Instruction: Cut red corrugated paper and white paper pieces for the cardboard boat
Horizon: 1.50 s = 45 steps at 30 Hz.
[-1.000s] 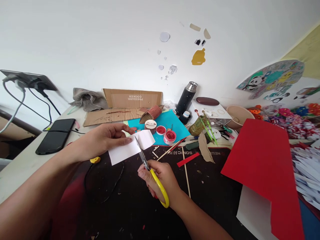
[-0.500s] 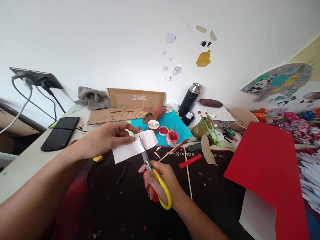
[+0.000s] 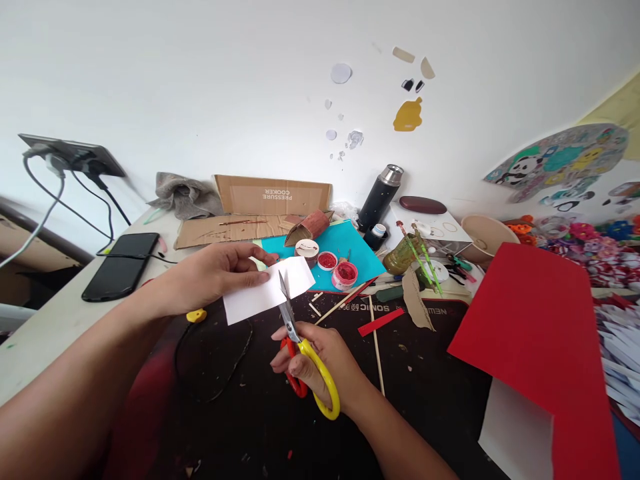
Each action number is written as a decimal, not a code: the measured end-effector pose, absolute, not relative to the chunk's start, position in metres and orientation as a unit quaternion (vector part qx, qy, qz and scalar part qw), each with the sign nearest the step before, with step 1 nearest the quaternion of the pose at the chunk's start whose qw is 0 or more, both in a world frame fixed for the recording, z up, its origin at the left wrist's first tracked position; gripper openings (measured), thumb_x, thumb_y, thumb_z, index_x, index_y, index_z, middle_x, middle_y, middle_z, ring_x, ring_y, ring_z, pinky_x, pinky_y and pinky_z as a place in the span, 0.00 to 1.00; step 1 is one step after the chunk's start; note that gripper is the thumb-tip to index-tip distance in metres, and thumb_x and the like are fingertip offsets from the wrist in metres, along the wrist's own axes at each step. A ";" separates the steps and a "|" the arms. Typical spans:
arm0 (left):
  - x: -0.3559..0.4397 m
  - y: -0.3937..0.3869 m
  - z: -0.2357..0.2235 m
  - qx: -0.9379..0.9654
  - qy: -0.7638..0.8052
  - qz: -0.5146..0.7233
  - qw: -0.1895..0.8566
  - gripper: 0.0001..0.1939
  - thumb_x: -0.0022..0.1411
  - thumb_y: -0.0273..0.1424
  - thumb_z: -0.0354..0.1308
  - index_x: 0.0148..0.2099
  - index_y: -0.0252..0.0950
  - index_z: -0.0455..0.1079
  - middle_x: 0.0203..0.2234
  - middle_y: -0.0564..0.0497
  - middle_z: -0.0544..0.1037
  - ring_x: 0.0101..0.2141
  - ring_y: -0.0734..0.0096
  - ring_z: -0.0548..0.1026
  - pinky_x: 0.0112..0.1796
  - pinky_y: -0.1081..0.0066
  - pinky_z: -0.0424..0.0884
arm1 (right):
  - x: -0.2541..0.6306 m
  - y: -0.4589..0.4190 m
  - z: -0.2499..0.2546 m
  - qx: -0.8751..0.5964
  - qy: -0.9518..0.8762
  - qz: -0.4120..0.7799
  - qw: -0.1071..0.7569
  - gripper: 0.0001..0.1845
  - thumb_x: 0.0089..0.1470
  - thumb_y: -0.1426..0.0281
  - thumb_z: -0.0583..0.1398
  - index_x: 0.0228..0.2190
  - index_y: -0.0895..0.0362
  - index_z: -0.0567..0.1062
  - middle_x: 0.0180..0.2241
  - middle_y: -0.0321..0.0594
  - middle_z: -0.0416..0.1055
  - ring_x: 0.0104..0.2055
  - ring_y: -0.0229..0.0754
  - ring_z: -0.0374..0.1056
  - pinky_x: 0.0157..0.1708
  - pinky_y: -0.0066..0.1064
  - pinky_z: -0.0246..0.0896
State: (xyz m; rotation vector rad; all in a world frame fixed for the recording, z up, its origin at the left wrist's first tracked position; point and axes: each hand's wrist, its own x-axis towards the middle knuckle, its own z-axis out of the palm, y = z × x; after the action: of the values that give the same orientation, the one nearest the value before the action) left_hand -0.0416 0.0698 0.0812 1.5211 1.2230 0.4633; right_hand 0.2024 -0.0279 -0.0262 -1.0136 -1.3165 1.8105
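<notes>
A small white piece of paper [image 3: 250,303] is pinched at its far edge between the thumb and fingers of my left hand [image 3: 237,270]. My right hand [image 3: 317,363] grips a pair of scissors [image 3: 290,323] with one yellow and one red handle. The blades point away from me and lie across the paper, right of my left thumb, with one blade visible on top of the sheet. Paper and scissors are held above the dark desk mat [image 3: 280,433].
Open red paint jars [image 3: 345,274] stand on a blue sheet [image 3: 367,257] behind the paper. A black flask [image 3: 380,198] leans at the wall. Large red paper [image 3: 525,320] rises at right. A phone [image 3: 120,267] lies at left; thin sticks [image 3: 377,353] lie on the mat.
The scissor handles have spread apart, and my right hand has shifted slightly left. The paper has tilted a little; my left hand keeps its pinch.
</notes>
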 end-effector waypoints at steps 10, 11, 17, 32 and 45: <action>-0.040 0.068 0.077 0.652 0.506 0.194 0.530 0.27 0.63 0.55 0.68 0.55 0.42 0.76 0.23 0.55 0.74 0.22 0.70 0.69 0.22 0.73 0.61 | 0.200 -0.027 -0.008 -0.438 -0.508 0.665 0.328 0.35 0.55 0.39 0.71 0.46 0.57 0.82 0.27 0.34 0.74 0.18 0.34 0.68 0.19 0.25 0.60; -0.040 0.068 0.076 0.652 0.505 0.196 0.531 0.27 0.64 0.55 0.67 0.55 0.42 0.76 0.23 0.55 0.73 0.22 0.70 0.68 0.22 0.73 0.61 | 0.200 -0.027 -0.007 -0.442 -0.510 0.661 0.329 0.33 0.56 0.41 0.71 0.45 0.57 0.82 0.26 0.33 0.74 0.18 0.34 0.67 0.19 0.25 0.60; -0.038 0.067 0.072 0.652 0.498 0.205 0.533 0.25 0.65 0.53 0.67 0.54 0.42 0.76 0.22 0.57 0.70 0.21 0.72 0.65 0.21 0.73 0.59 | 0.201 -0.027 -0.009 -0.444 -0.531 0.639 0.336 0.29 0.60 0.44 0.69 0.43 0.58 0.81 0.24 0.31 0.70 0.18 0.34 0.67 0.19 0.24 0.58; -0.037 0.061 0.075 0.641 0.488 0.204 0.556 0.30 0.68 0.54 0.66 0.63 0.44 0.71 0.23 0.58 0.72 0.22 0.71 0.66 0.23 0.74 0.61 | 0.200 -0.027 -0.005 -0.453 -0.537 0.621 0.346 0.26 0.61 0.46 0.69 0.37 0.57 0.80 0.21 0.29 0.66 0.16 0.32 0.63 0.15 0.22 0.56; -0.036 0.061 0.078 0.651 0.481 0.195 0.554 0.34 0.69 0.51 0.66 0.70 0.43 0.67 0.22 0.59 0.68 0.21 0.72 0.62 0.21 0.74 0.56 | 0.199 -0.030 -0.010 -0.451 -0.539 0.615 0.357 0.22 0.65 0.49 0.68 0.38 0.56 0.79 0.20 0.28 0.66 0.16 0.31 0.63 0.15 0.20 0.55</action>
State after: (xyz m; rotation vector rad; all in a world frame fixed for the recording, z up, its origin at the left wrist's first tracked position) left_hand -0.0361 0.0606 0.0776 1.5374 1.1360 0.4602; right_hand 0.1994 -0.0304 -0.0103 -1.1653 -1.3906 1.5889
